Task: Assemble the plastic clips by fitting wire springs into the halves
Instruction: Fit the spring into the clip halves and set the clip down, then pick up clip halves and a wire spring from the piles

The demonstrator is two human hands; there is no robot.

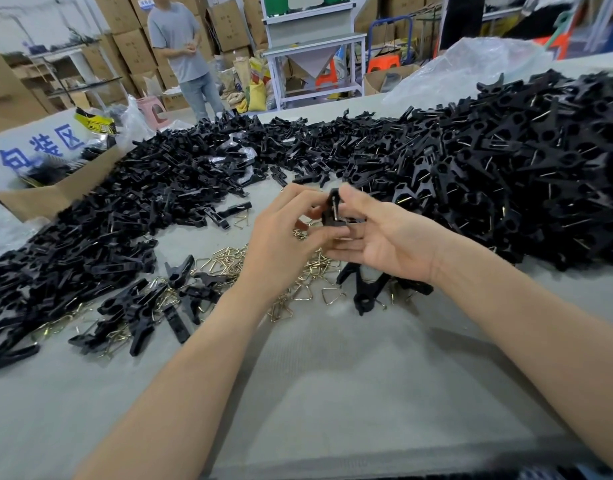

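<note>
Head view: the left hand [284, 237] and right hand [388, 237] both pinch one black clip [333, 210] above the middle of the worktop [333, 375]. Wire springs [229, 258] lie scattered beneath, halves [125, 192] heaped left, a larger pile [527, 161] right.

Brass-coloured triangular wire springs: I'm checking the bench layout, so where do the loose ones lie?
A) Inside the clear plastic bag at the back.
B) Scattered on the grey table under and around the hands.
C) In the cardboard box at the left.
B: the brass-coloured triangular wire springs lie loose on the grey table, below the left hand and right hand, which pinch a black plastic clip.
</note>
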